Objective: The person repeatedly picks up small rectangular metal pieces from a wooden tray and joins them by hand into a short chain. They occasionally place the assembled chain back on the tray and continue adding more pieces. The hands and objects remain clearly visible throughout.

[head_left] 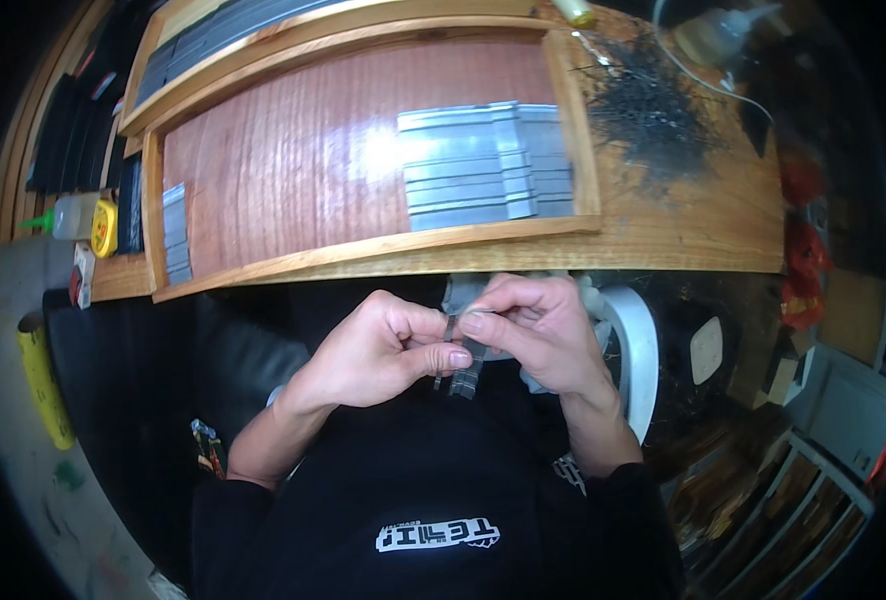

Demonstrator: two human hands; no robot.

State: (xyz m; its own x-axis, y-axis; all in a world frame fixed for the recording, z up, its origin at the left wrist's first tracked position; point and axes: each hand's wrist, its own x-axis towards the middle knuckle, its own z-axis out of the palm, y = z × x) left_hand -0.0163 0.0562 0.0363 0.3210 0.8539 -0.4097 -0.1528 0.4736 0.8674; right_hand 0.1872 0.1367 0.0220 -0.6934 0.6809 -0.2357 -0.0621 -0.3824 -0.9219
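Close in front of my body, both hands meet over thin dark-grey segmented strips. My left hand pinches a narrow strip between thumb and fingers. From the other side, my right hand is closed on the wider strip beside it, thumb and forefinger pressed together near its upper end. My fingers partly cover the strips, so where they join or touch cannot be made out. Beyond the hands, a shallow wooden tray holds flat silvery-grey strips side by side at its right, with a few more at its left end.
Tangled thin black scraps lie on the bench at the right, near a squeeze bottle and a white cable. A green-tipped bottle and a yellow container stand left. A white curved chair arm rises beside my right forearm.
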